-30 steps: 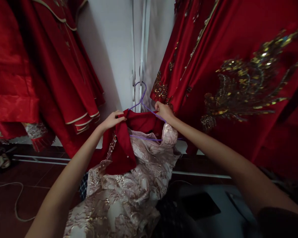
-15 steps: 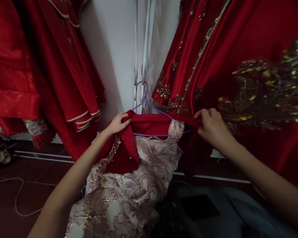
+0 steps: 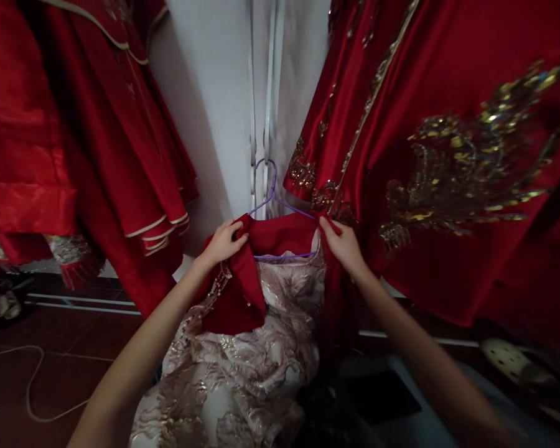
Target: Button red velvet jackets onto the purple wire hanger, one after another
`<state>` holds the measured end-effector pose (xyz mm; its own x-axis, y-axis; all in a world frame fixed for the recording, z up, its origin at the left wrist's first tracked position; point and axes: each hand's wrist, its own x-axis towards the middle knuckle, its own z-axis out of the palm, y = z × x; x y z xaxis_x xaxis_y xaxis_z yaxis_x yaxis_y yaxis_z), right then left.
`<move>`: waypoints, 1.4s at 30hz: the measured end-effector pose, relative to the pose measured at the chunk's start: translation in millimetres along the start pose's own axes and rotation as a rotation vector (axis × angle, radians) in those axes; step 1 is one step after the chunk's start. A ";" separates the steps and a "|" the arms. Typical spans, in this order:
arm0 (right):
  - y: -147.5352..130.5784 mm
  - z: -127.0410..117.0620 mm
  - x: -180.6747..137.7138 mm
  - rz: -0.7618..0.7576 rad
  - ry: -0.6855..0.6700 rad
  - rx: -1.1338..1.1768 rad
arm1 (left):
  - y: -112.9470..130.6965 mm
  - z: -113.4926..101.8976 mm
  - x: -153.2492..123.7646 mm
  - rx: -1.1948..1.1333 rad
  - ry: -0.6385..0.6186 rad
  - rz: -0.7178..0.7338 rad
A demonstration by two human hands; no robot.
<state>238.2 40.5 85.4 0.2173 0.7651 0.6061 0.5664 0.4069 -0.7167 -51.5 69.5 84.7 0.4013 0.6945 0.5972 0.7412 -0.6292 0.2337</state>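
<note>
A purple hanger (image 3: 274,186) carries a pale pink dress (image 3: 242,367) with a shiny raised pattern. Draped over the hanger's shoulders is a red garment (image 3: 236,305), with a beaded trim hanging at its left side. My left hand (image 3: 226,241) pinches the red cloth at the left shoulder of the hanger. At the opposite shoulder, my right hand (image 3: 343,244) grips the red cloth between thumb and fingers, beside the dress strap. The hanger's hook meets a white metal upright (image 3: 267,93).
Red robes with pale piping (image 3: 116,124) hang on the left. Red gowns with gold sequins (image 3: 448,174) hang on the right. Shoes (image 3: 4,305) and a white cable (image 3: 37,379) lie on the floor at left. A perforated clog (image 3: 506,361) sits low at right.
My right hand has moved left, bringing the stretched red cloth in onto the hanger's right shoulder and covering the dress strap there. My left hand keeps its hold.
</note>
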 end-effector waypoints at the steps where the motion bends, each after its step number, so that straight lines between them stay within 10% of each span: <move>1: -8.1 10.4 -5.7 0.010 0.044 -0.022 | 1.6 0.3 -0.5 0.017 0.002 -0.014; 8: -62.9 74.6 -70.3 -0.126 -0.225 -0.189 | -8.4 -7.8 -1.7 0.035 0.038 -0.103; 17: -33.5 40.7 -58.4 -0.147 -0.067 0.196 | 19.1 4.6 -40.3 0.068 0.276 -0.141; 26: -34.6 71.8 -65.0 -0.106 -0.321 0.443 | 72.6 22.0 -33.8 -0.127 -0.064 0.059; 37: -15.4 57.5 -83.4 0.009 -0.462 0.606 | 68.4 56.2 -66.2 -0.912 0.346 -0.388; 42: -18.9 56.6 -84.7 -0.014 -0.431 0.516 | 67.8 54.1 -68.6 -0.855 0.239 -0.366</move>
<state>164.1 -3.8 28.1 -0.1847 0.8451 0.5017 0.0909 0.5230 -0.8475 0.4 -1.9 18.1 0.0323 0.8685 0.4946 0.1180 -0.4947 0.8610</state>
